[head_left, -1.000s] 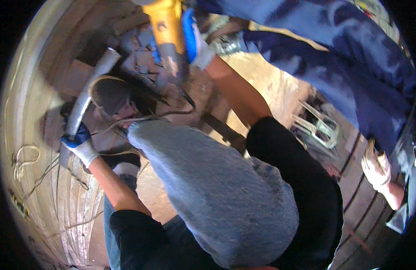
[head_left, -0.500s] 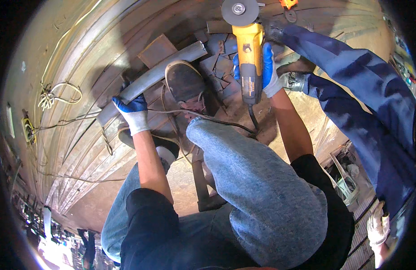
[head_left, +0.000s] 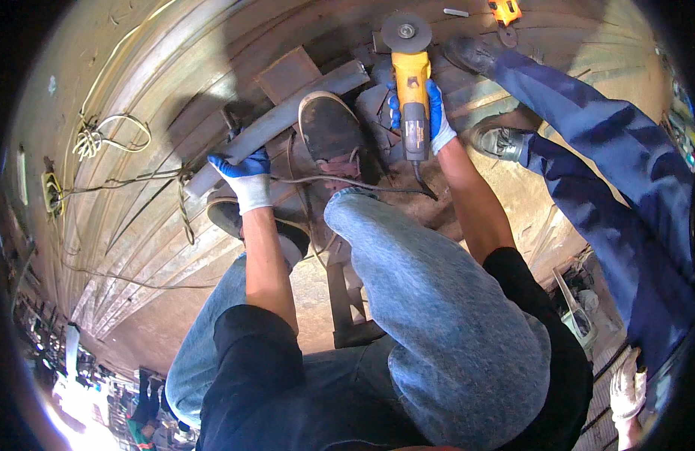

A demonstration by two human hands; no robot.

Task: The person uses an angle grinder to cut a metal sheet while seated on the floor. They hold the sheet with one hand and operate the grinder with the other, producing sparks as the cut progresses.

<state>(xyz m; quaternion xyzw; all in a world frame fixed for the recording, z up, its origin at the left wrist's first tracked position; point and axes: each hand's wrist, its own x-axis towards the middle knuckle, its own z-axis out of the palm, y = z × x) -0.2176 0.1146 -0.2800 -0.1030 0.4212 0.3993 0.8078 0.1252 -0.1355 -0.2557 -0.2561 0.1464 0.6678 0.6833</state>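
Note:
My left hand [head_left: 244, 178], in a blue-and-white work glove, is closed around the near-left end of a long grey metal bar [head_left: 287, 120]. The bar slants away to the right past the toe of my dark shoe [head_left: 329, 124]. In my right hand [head_left: 439, 120], gloved the same way, is a yellow and black angle grinder [head_left: 413, 90]. It points away from me, its grey disc [head_left: 406, 31] at the far end. A dark power cord trails from its near end. The grinder sits right of the bar's far end; whether the two touch I cannot tell.
A rusty square plate [head_left: 287, 74] lies beyond the bar, with metal scraps around my shoe. At left are a tangled pale cable [head_left: 92, 139] and a yellow socket box [head_left: 51, 192]. A person in navy trousers [head_left: 588, 113] stands at right; their white-gloved hand [head_left: 628, 387] shows lower right. An orange tool [head_left: 505, 11] lies far right.
The whole view has shifted, so most things appear farther right. Against that, the grinder in my right hand has come left, nearer the bar's far end. My left hand keeps its hold on the bar.

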